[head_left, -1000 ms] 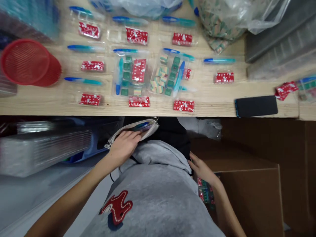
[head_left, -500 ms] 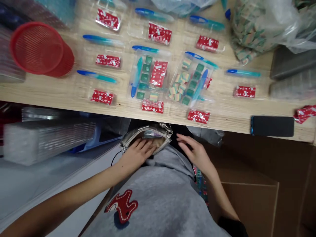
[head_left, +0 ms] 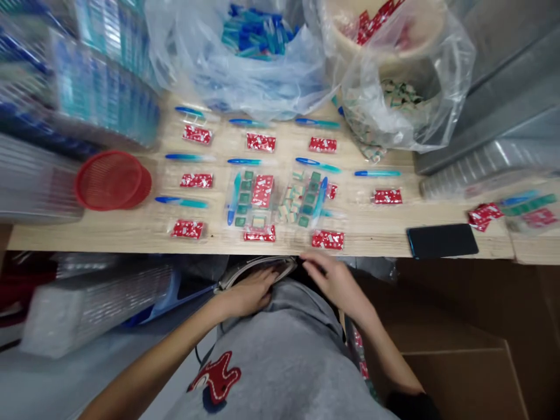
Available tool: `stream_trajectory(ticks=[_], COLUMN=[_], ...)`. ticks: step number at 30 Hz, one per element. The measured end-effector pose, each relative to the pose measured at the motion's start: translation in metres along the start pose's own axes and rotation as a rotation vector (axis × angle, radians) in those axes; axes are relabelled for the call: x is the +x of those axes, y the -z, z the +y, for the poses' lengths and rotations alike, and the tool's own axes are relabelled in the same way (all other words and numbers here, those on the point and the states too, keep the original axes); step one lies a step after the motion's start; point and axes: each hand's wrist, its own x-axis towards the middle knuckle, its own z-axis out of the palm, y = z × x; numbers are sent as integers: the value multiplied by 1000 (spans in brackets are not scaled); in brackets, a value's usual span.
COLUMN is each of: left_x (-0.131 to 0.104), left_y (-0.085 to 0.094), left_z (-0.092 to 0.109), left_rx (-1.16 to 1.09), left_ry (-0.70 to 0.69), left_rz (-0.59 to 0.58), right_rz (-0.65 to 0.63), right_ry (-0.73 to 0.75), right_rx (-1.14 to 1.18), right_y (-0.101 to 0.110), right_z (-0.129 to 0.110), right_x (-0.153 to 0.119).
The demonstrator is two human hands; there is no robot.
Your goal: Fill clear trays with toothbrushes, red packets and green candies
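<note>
An unzipped bag (head_left: 234, 275) rests on my lap just under the table's front edge. My left hand (head_left: 247, 293) lies over its opening, the fingers spread and nothing visible in them. By the bag's right end is my right hand (head_left: 335, 283), empty, with fingers apart near the table edge. Above them on the wooden table (head_left: 367, 238), clear trays hold blue-teal pens and red packets (head_left: 328, 240). Two fuller trays in the middle also contain green squares (head_left: 244, 198) and striped pieces (head_left: 289, 204).
A red mesh basket (head_left: 109, 179) stands left. Plastic bags of pens (head_left: 258, 35) and small pieces (head_left: 405, 93) are at the back. A black phone (head_left: 443, 241) lies front right. Below are a cardboard box (head_left: 464, 379) and stacked clear trays (head_left: 96, 303).
The view has tilted up, showing more of the table's back and less of the bag. My right hand has come slightly nearer the table edge; my left hand stays at the bag.
</note>
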Motion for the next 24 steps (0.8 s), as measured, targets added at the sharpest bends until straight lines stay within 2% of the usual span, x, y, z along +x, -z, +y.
stream_trajectory(ticks=[2,4,6,9,11,14,16,20,24], left_x=[-13,-19,-13,18,44,74,83,88,90], left_y=[14,35,59,89,99,96,90,82,86], left_z=[11,22,32,39,39,40,40,40,38], left_rx=[-90,-154,-126,81,249,379,401,358,215], left_ry=[-99,-157,-152,-78,-15,60,92,153,120], left_rz=[56,153,393,857,1005,1068,1097,1123,1137], right_rz=[224,370,392,341,333,349,360,366,377], right_ry=[-41,-132,-218,-309,-339,-360,-362,-378,-343], right_rx=[81,28,-74,-179,-190,-181,-174,-106,85], right_y=[24,41,49,47,43,39,39,43,47], right_z=[-4,-7,-8,-7,-6,-4,-2,8,16], right_x=[16,36,56,76,82,85,86,90,96])
